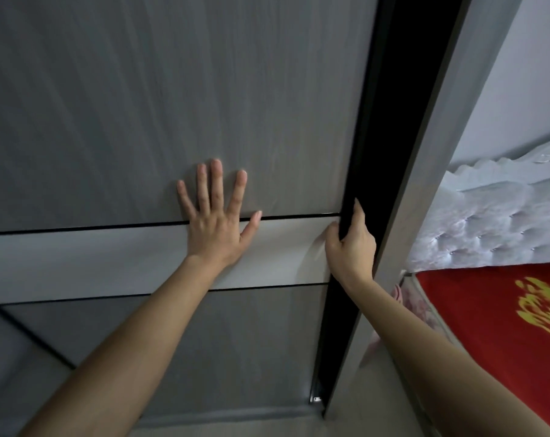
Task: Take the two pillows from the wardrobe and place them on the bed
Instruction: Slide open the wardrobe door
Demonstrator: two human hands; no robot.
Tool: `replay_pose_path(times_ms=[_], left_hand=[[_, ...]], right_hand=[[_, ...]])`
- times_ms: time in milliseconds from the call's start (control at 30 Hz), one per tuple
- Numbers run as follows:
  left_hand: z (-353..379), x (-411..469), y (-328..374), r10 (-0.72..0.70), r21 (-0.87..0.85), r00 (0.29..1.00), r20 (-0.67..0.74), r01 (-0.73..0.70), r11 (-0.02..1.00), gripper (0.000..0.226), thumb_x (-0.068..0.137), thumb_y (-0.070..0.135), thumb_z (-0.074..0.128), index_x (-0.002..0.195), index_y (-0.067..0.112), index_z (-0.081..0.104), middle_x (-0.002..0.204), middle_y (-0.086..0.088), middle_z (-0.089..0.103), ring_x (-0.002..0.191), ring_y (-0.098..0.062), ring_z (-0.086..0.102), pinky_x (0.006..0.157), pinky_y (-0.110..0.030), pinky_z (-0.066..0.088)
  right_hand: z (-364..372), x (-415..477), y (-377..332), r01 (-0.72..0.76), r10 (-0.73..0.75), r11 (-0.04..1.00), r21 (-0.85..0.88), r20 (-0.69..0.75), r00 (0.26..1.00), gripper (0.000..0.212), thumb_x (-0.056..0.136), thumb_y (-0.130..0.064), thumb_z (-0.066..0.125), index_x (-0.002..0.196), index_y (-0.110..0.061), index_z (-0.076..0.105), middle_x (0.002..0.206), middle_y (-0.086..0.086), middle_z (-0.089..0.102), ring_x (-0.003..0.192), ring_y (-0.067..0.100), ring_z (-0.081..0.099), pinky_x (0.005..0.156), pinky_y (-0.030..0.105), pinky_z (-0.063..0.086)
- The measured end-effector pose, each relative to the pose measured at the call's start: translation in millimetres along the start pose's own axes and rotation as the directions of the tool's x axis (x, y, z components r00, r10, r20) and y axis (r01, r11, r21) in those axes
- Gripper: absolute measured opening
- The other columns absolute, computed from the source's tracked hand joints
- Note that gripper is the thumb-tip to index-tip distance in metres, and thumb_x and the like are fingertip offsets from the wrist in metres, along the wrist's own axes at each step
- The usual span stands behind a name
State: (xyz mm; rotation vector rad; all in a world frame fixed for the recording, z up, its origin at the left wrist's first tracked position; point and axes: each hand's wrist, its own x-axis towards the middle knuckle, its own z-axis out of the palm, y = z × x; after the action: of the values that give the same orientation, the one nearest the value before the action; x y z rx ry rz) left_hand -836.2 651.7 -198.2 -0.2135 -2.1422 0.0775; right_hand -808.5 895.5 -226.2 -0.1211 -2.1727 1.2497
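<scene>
Pillows not in sight; wardrobe door point(172, 105) grey, wood-grained, crossed by a paler band, filling most of the view. Left hand point(215, 222) pressed flat on the door, fingers point(216, 181) spread and released, palm over the upper dark seam. Right hand point(351, 244) clenched on the door's black edge strip point(366, 146), fingertips wrapped round it and hidden. Dark gap beside that edge. Bed point(475, 310) at far right, red cover with yellow pattern, white tufted headboard point(500, 222) above.

No writing, label, brand or number can be read anywhere; the yellow motif on the red bedcover point(488, 326), lower right, is too blurred to read.
</scene>
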Motion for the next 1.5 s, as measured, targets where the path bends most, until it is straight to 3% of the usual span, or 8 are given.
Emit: replay_pose_path(times_ms=[100, 533, 733, 933, 1067, 1233, 1367, 1500], left_hand=[[-3, -8, -13, -0.052, 0.027, 0.998, 0.031, 0.052, 0.998, 0.087, 0.093, 0.066, 0.038, 0.156, 0.020, 0.000, 0.161, -0.023, -0.003, 0.149, -0.040, -0.010, 0.115, -0.068, -0.005], [-29, -40, -118, -0.223, 0.105, 0.957, 0.185, 0.206, 0.973, 0.086, 0.094, 0.062, 0.033, 0.156, 0.017, -0.005, 0.161, -0.025, -0.004, 0.149, -0.042, -0.007, 0.117, -0.065, 0.009], [-41, -68, -165, -0.330, 0.147, 0.904, 0.271, 0.300, 0.943, 0.093, 0.090, 0.058, 0.044, 0.156, 0.013, -0.003, 0.161, -0.025, -0.008, 0.149, -0.043, -0.008, 0.121, -0.056, 0.014], [-51, -126, -207, -0.443, 0.054, 0.777, 0.448, 0.471, 0.880, 0.106, 0.080, 0.033, 0.070, 0.156, 0.019, -0.003, 0.161, -0.017, -0.020, 0.150, -0.040, -0.002, 0.111, -0.051, 0.036], [-61, -125, -231, -0.564, 0.016, 0.696, 0.445, 0.623, 0.782, 0.102, 0.084, 0.031, 0.066, 0.155, 0.026, -0.008, 0.163, -0.009, -0.018, 0.148, -0.036, 0.018, 0.097, -0.046, 0.047], [-65, -130, -269, -0.657, -0.077, 0.620, 0.429, 0.750, 0.657, 0.091, 0.092, 0.023, 0.057, 0.155, 0.023, -0.008, 0.164, -0.010, -0.011, 0.148, -0.033, 0.018, 0.107, -0.045, 0.038], [-62, -131, -301, -0.713, -0.098, 0.576, 0.400, 0.800, 0.591, 0.086, 0.095, 0.021, 0.053, 0.155, 0.023, -0.009, 0.164, -0.010, -0.011, 0.150, -0.030, 0.014, 0.114, -0.043, 0.031], [-60, -136, -332, -0.740, -0.109, 0.549, 0.389, 0.825, 0.555, 0.085, 0.096, 0.014, 0.050, 0.154, 0.019, -0.011, 0.163, -0.012, -0.013, 0.151, -0.031, 0.009, 0.118, -0.045, 0.026]], right_hand=[[7, -6, -6, 0.043, -0.046, 0.998, 0.039, 0.080, 0.996, 0.064, 0.096, -0.030, 0.050, 0.153, -0.023, 0.022, 0.074, -0.016, 0.061, 0.063, -0.002, 0.061, 0.049, 0.009, 0.038], [88, -50, -49, 0.225, -0.271, 0.958, 0.179, 0.302, 0.914, 0.077, 0.097, -0.012, 0.052, 0.158, -0.029, 0.008, 0.102, 0.017, 0.069, 0.051, 0.008, 0.053, 0.056, 0.035, 0.053], [134, -69, -73, 0.263, -0.345, 0.930, 0.258, 0.362, 0.866, 0.074, 0.100, -0.019, 0.048, 0.157, -0.035, 0.003, 0.101, -0.010, 0.037, 0.059, -0.007, 0.048, 0.065, 0.016, 0.038], [180, -88, -100, 0.267, -0.395, 0.906, 0.327, 0.430, 0.812, 0.073, 0.101, -0.022, 0.049, 0.157, -0.035, 0.004, 0.090, -0.010, 0.038, 0.062, -0.012, 0.047, 0.071, 0.014, 0.037], [214, -104, -123, 0.277, -0.421, 0.894, 0.352, 0.448, 0.789, 0.075, 0.100, -0.024, 0.051, 0.157, -0.037, 0.003, 0.087, 0.013, 0.063, 0.068, 0.018, 0.053, 0.075, 0.030, 0.047], [254, -124, -149, 0.341, -0.509, 0.852, 0.397, 0.477, 0.716, 0.077, 0.100, -0.023, 0.053, 0.158, -0.032, 0.003, 0.134, 0.002, 0.059, 0.091, 0.029, 0.059, 0.079, 0.021, 0.043], [283, -137, -165, 0.390, -0.520, 0.853, 0.348, 0.501, 0.692, 0.075, 0.099, -0.025, 0.057, 0.158, -0.025, 0.011, 0.105, 0.021, 0.067, 0.075, 0.023, 0.053, 0.067, 0.023, 0.037], [310, -154, -186, 0.386, -0.496, 0.868, 0.313, 0.517, 0.697, 0.073, 0.099, -0.028, 0.058, 0.158, -0.026, 0.014, 0.113, 0.013, 0.067, 0.082, 0.026, 0.063, 0.073, 0.036, 0.051]])
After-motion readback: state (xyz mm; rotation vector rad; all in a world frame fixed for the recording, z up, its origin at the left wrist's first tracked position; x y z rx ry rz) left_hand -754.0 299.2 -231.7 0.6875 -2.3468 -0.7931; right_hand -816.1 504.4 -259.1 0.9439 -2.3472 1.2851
